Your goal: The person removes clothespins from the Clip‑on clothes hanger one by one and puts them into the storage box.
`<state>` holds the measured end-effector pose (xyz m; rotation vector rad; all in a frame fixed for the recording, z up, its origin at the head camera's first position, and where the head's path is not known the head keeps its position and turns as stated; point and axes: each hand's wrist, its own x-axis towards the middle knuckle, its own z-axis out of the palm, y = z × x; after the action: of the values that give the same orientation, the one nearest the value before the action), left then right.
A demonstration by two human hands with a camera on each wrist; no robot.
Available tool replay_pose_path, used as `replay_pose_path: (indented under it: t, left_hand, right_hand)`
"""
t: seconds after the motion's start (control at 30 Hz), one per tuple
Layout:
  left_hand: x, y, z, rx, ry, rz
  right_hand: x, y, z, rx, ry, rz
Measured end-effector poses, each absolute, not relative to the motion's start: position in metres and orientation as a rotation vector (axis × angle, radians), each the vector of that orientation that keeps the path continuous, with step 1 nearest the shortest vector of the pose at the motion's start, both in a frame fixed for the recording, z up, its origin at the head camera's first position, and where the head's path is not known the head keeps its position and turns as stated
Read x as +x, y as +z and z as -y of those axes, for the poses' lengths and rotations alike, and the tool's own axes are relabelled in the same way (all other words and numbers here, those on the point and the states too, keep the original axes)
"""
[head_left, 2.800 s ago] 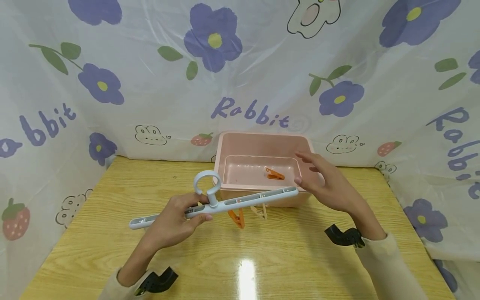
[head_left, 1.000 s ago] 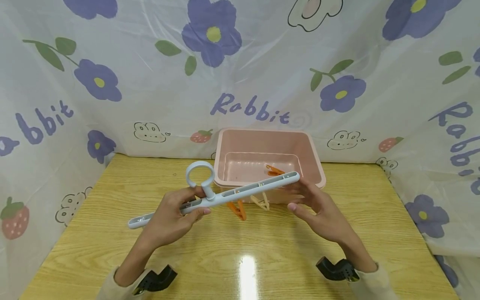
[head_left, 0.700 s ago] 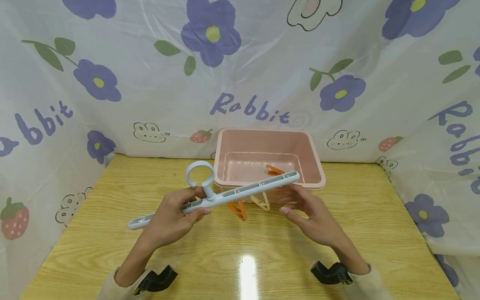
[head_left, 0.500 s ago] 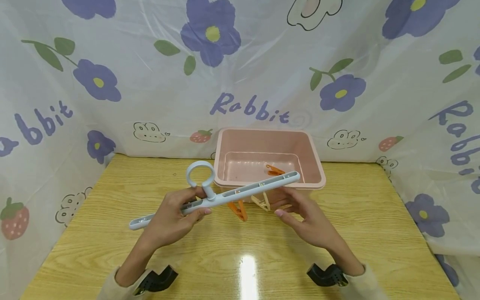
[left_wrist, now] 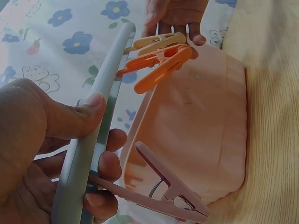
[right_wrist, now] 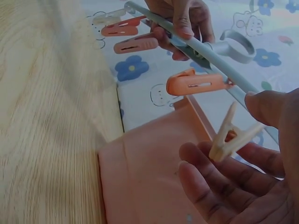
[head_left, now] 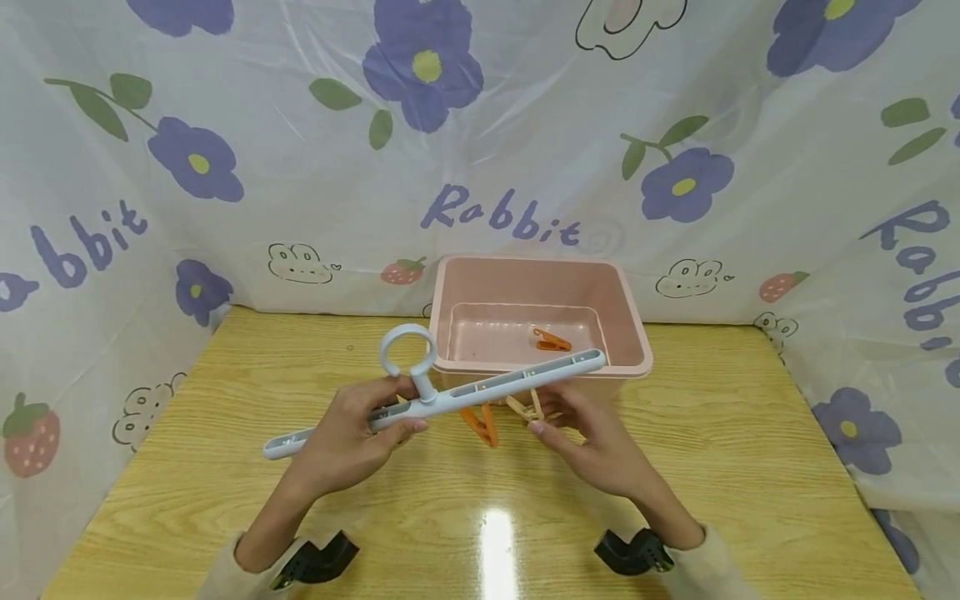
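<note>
A pale blue plastic hanger bar with a ring hook is held up tilted by my left hand, thumb on one side and fingers on the other. Clothespins hang below the bar: a cream clothespin, an orange clothespin and a dusty pink clothespin near my left fingers. In the right wrist view, several more hang past the left hand. My right hand is beside the cream clothespin, fingers loosely bent beneath it and thumb near the bar; no firm pinch shows.
A pink plastic box stands at the back of the wooden table, behind the hanger. One orange clothespin lies inside it. A patterned cloth surrounds the table at the back and sides.
My right hand has come from above the box, down and leftward to the cream clothespin. My left hand keeps its hold; the hanger's right end was raised and has dipped slightly since.
</note>
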<state>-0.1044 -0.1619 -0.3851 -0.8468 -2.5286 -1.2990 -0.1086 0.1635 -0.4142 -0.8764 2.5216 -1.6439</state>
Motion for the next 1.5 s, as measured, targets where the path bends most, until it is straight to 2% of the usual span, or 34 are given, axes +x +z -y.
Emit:
replay_pose_path:
  t: [0.43,1.13,1.5]
  left_hand:
    - [-0.104,-0.385,0.162,-0.838,-1.288,2.557]
    - [-0.104,-0.385,0.163,-0.863,-1.273,2.541]
    - [-0.104,-0.385,0.164,-0.802,-1.352,2.594]
  right_hand:
    - [-0.114,-0.421,-0.151,-0.939,-1.744,-2.373]
    - [-0.116,-0.419,-0.171,-0.951,-1.671,-2.539]
    - [-0.118,-0.418,-0.172,-1.0,-1.858,-2.537]
